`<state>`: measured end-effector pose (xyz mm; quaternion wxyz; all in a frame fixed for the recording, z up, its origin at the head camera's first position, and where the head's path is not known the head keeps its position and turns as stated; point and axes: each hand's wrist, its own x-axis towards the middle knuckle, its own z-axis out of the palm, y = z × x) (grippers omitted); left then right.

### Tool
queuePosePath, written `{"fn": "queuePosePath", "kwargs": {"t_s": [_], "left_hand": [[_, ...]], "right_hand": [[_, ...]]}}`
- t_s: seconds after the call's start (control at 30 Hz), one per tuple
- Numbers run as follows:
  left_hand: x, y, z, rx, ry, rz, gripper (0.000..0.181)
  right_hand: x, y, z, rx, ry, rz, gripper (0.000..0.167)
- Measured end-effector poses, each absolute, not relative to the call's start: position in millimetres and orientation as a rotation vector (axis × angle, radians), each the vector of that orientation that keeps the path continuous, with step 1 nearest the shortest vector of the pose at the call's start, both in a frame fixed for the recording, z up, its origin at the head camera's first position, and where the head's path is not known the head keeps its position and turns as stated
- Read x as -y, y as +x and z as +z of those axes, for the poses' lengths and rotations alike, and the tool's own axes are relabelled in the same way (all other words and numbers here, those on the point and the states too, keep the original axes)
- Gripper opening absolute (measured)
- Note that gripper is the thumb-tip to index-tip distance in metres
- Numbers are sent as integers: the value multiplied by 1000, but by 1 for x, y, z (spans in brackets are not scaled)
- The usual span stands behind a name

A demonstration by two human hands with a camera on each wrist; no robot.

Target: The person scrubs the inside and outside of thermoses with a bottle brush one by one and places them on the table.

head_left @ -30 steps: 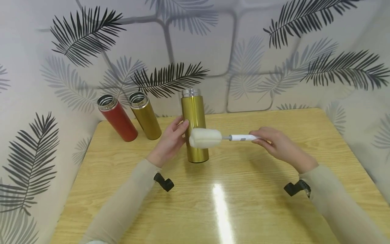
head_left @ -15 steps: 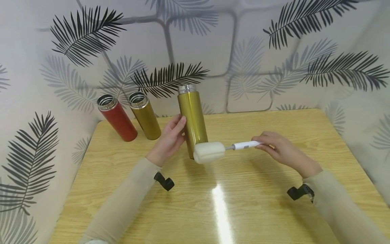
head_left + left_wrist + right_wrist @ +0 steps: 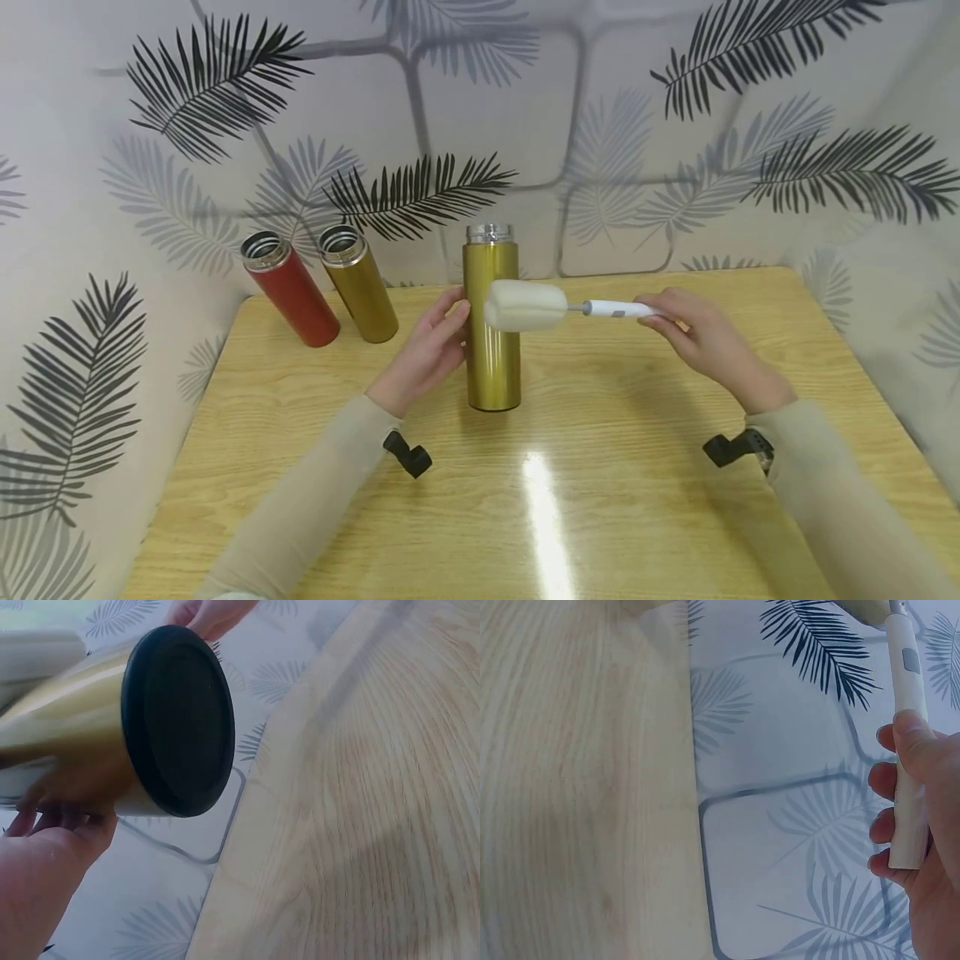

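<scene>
My left hand point(image 3: 433, 350) holds a tall gold thermos flask point(image 3: 493, 375) by its side, with the fingers behind it and the thumb on the near side. The flask stands nearly upright in the head view, its steel neck uppermost. Its dark base point(image 3: 184, 724) faces the left wrist camera and is held off the table. My right hand point(image 3: 693, 333) grips the white handle point(image 3: 909, 675) of a sponge bottle brush. The brush's cream sponge head point(image 3: 525, 306) lies level across the front of the flask in the head view; whether they touch, I cannot tell.
A red flask point(image 3: 292, 300) and a shorter gold flask point(image 3: 363, 296), both without lids, stand at the back left of the wooden table point(image 3: 637, 500). A wall with a leaf pattern point(image 3: 487, 108) rises behind the table's back edge.
The gold flask tilted and rose, then came back upright and slightly to the right. The brush dipped toward the flask's lower part, then moved up and to the right with my right hand.
</scene>
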<state>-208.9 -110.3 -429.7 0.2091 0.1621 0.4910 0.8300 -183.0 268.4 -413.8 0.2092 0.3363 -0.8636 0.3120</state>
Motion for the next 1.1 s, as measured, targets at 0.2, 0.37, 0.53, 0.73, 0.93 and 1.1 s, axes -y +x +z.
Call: {"fn": "queuePosePath", "kwargs": {"t_s": [0.2,0.37,0.53,0.73,0.93,1.1], "left_hand": [[108,-208,-429,-1538,462,2173,104],[105,-207,-429,-1638,438,2094,124],[107,-209,-429,-1647,480,2072,96],[111,-211,-430,-1627,468,2069,69],[114,-212,-428,-1614,435,2123,59],[115,-214,-424,-1592,393,2183,55]], "right_hand": [[-268,-187,-406,2405,900,836,37],[-268,-191,-404,2395,837,834,35],[-269,-193,-404,2392,828,831,34],[-266,-193,-408,2408,889,848,38],[-264,-189,-417,2415,1000,826,40],[-263,-184,-427,2447,1072,814,42]]}}
